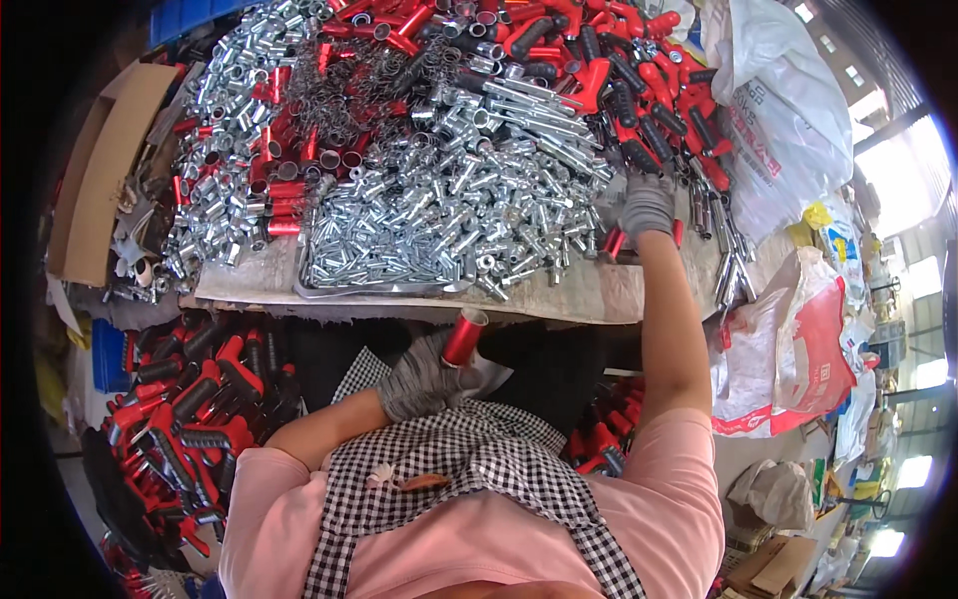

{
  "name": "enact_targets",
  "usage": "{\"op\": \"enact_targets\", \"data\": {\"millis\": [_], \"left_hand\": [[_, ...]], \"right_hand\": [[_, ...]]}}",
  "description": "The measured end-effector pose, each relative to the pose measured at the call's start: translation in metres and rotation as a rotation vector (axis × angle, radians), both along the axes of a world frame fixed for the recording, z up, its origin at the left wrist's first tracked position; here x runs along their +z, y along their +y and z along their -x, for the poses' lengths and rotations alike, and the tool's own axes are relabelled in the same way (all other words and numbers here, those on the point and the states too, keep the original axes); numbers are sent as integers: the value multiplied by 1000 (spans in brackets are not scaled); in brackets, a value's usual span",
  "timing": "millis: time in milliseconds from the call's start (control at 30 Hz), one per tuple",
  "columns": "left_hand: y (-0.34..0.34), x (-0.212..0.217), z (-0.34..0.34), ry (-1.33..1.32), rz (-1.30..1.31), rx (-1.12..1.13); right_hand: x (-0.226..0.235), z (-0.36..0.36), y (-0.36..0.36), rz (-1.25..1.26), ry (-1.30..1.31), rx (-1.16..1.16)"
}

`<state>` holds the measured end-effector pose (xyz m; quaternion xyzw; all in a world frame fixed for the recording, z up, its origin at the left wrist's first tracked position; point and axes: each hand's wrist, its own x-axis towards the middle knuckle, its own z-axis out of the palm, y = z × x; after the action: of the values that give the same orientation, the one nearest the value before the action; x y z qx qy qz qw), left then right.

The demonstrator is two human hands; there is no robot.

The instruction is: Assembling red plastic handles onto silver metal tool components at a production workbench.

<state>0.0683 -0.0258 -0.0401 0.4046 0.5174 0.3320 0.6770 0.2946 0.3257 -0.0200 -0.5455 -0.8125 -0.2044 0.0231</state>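
Note:
My left hand (417,377), in a grey knit glove, is closed around a red metal tube (464,337) in front of my apron. The tube stands nearly upright with its silver-rimmed open end up. At the right part of the table, my right hand (650,206), gloved the same way, reaches to the edge of the metal parts pile. Its fingers curl down over something I cannot make out; red pieces (615,243) show beside and below it. Black-and-red handles (639,150) lie just beyond that hand, and small silver metal fittings (479,200) are heaped to its left.
Dark wire springs (344,100) and silver sleeves (225,130) are piled at the far left. Long silver rods (733,265) lie right of my right hand. A cardboard box (110,180), white plastic bags (788,120) and a heap of red-black handles (190,419) surround the worktable (249,285).

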Motion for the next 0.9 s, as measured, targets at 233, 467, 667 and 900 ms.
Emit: {"op": "enact_targets", "data": {"millis": [233, 467, 667, 900], "left_hand": [[24, -3, 25, 512, -716, 50], [27, -1, 19, 647, -784, -132], [31, -13, 33, 508, -816, -78], [32, 2, 62, 398, -431, 64]], "right_hand": [[70, 1, -116, 771, 1088, 493], [59, 42, -213, 754, 553, 1049], [68, 52, -179, 1016, 473, 982], [81, 68, 54, -258, -262, 308]]}}
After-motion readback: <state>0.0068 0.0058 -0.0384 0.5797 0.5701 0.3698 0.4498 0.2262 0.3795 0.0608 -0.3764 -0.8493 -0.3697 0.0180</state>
